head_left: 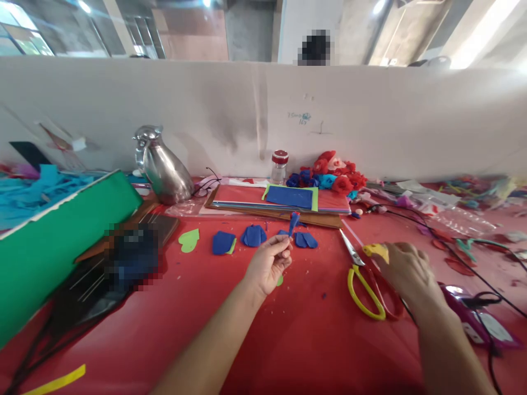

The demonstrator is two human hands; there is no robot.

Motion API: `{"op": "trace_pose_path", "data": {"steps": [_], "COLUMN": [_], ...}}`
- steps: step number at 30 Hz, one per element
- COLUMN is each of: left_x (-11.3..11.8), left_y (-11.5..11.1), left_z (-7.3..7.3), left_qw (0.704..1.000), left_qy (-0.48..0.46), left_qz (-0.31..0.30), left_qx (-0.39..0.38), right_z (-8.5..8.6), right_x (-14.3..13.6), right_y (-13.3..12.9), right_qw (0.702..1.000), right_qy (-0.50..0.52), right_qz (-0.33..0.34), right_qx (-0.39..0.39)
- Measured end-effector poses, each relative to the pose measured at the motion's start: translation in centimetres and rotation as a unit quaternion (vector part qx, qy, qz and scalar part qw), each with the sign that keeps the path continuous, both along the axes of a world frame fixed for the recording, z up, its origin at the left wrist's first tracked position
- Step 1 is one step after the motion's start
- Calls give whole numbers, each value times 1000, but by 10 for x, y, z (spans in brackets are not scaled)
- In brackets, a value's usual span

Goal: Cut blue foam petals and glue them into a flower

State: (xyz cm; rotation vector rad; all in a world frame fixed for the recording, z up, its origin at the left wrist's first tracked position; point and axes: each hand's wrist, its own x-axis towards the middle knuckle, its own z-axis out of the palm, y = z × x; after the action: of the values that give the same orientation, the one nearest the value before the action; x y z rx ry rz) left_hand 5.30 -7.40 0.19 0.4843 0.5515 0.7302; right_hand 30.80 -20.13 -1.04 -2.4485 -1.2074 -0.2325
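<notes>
My left hand (pixel 272 260) is closed, its thumb and fingers pinching a small rolled blue paper bud (pixel 293 222) with a red tip, held upright. Behind it on the red table lie blue petal pieces (pixel 253 236), more blue petals (pixel 306 240) and a blue piece over green (pixel 223 242). A light green heart-shaped piece (pixel 189 240) is farther left. My right hand (pixel 411 271) has curled fingers beside the scissors (pixel 357 274), which have one yellow and one red handle. Something yellow (pixel 375 251) shows at its fingertips; whether held or worn is unclear.
Stacked paper sheets (pixel 239 196), a lidded jar (pixel 279 167) and red and blue paper flowers (pixel 341 175) line the back. At left stand a steel jug (pixel 164 170) and a green box (pixel 94 214). A purple device (pixel 481 315) with cords sits at right.
</notes>
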Motion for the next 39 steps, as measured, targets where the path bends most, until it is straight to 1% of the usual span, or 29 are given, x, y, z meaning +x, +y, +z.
{"op": "trace_pose_path", "data": {"steps": [1,2,3,4,5,7,8,10,12,14,15,17,21,25,28,31,34,39], "left_x": [0,0,0,0,0,-1,-1,-1,-1,0,1,2,5,6,6,6,6,5], "left_y": [-1,-2,-3,-3,-3,-3,-3,-2,-1,-1,-1,-2,-3,-3,-3,-4,-5,-3], "left_z": [0,1,1,1,1,0,0,-1,-2,-4,-5,-7,-13,-15,-15,-14,-13,-15], "left_qw": [1000,1000,1000,1000,999,999,1000,1000,1000,1000,1000,1000,1000,999,999,999,999,997], "left_qy": [-6,-13,-19,-25,-30,-32,-29,-22,-17,-14,-13,-6,11,7,17,27,26,23], "left_qz": [-2,-3,-4,-4,-5,-5,-5,-1,2,-3,-7,-15,-15,-19,-20,-22,-28,-56], "left_qx": [7,13,17,19,17,10,7,6,6,7,8,15,23,27,35,34,34,44], "right_z": [7,14,21,26,30,33,33,28,22,17,15,12,9,7,5,4,3,4], "right_x": [-18,-38,-60,-82,-101,-133,-143,-155,-158,-157,-155,-154,-153,-152,-152,-151,-151,-149], "right_y": [6,14,23,32,41,57,63,70,73,74,74,73,73,73,73,74,74,73], "right_qw": [999,992,975,943,901,810,773,717,678,647,636,623,620,618,595,574,563,546], "right_qy": [22,77,156,253,351,499,546,606,643,672,684,699,706,705,725,746,759,773], "right_qz": [19,66,119,170,206,243,242,224,200,182,175,163,153,153,160,151,138,155], "right_qx": [40,75,105,131,152,191,215,260,295,312,313,309,306,311,308,302,297,284]}}
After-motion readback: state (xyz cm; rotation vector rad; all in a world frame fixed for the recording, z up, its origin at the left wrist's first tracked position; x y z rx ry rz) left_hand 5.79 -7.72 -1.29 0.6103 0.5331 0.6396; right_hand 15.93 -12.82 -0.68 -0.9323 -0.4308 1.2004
